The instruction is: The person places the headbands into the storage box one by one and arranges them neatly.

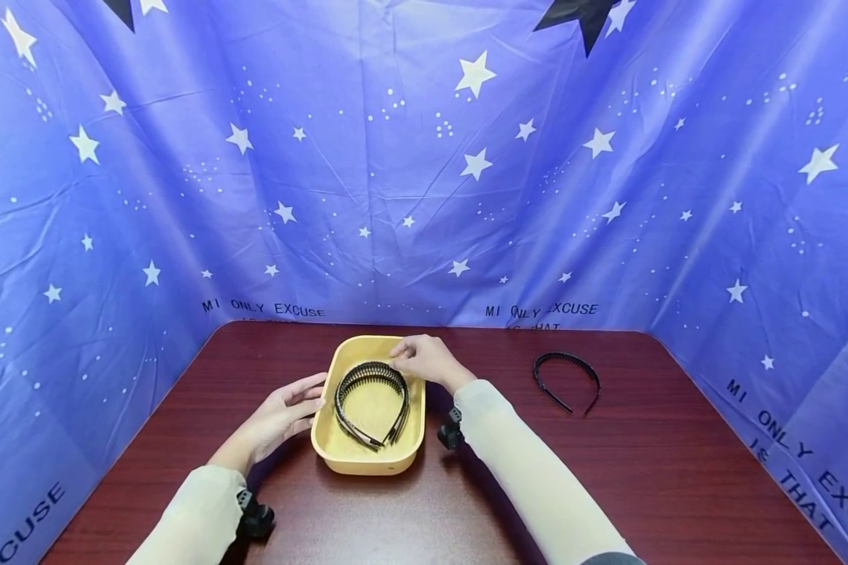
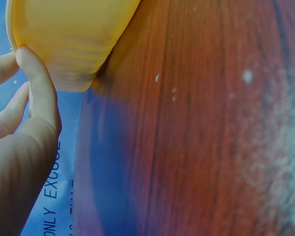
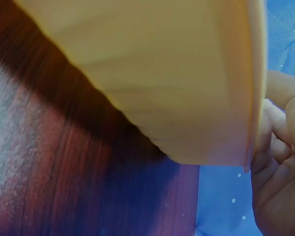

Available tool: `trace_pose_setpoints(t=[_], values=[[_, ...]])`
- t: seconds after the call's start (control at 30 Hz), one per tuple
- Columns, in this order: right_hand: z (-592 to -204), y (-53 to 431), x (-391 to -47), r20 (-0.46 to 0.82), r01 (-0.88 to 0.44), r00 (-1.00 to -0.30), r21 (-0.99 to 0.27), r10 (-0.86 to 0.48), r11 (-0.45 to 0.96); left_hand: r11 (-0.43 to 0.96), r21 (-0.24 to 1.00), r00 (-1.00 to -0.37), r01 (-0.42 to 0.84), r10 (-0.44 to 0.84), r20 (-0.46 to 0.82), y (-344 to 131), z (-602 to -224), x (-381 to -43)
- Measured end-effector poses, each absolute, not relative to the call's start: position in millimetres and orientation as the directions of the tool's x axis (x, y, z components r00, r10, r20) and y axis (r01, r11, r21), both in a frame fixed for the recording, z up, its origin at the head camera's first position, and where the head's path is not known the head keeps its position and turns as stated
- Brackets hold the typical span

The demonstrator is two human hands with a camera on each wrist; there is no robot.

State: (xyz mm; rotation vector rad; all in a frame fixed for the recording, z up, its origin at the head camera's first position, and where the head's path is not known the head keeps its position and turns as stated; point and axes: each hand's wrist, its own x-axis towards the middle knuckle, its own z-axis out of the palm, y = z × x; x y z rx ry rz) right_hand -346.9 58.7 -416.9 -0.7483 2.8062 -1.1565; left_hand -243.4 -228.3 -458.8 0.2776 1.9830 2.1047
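Observation:
A yellow rectangular plastic basket [image 1: 367, 464] stands on the table, with several black toothed headbands [image 1: 341, 408] lying together inside it. My left hand [image 1: 272, 424] is at the basket's left side, its fingers fairly straight and touching the wall near the rim. In the left wrist view, the thumb of the left hand [image 2: 27, 142] meets the rim of the basket [image 2: 73, 39]. My right hand [image 1: 433, 361] reaches over the far right rim, fingertips pinching a headband at its upper right. The basket wall [image 3: 187, 98] hides those fingertips in the right wrist view.
Another black headband [image 1: 568, 357] lies alone on the dark red wooden table [image 1: 643, 471], to the right. A blue cloth [image 1: 367, 157] with stars hangs behind the table and along both sides.

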Motion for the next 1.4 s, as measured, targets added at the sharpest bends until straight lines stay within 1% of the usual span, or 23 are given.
trace_pose_setpoints(t=[0.47,0.83,1.13,1.4], values=[[-422.3,67.9,-342.2,0.213,-0.434,-0.873,-0.750,-0.438,0.500,-0.058,0.997,-0.954,-0.043,0.299,-0.024,-228.4,-458.5,-243.0],[-424.9,75.5,-337.8,0.230,-0.387,-0.886,-0.845,-0.402,0.370,-0.053,0.998,-0.954,-0.040,0.299,-0.022,-227.2,-458.2,-243.6],[-422.7,80.6,-338.0,0.245,-0.411,-0.876,-0.830,-0.416,0.377,-0.053,0.997,-0.956,-0.048,0.291,-0.030,-226.2,-456.6,-243.2],[-417.3,94.7,-338.7,0.249,-0.426,-0.862,-0.828,-0.441,0.364,-0.060,0.997,-0.957,-0.049,0.290,-0.030,-225.7,-455.2,-242.3]])
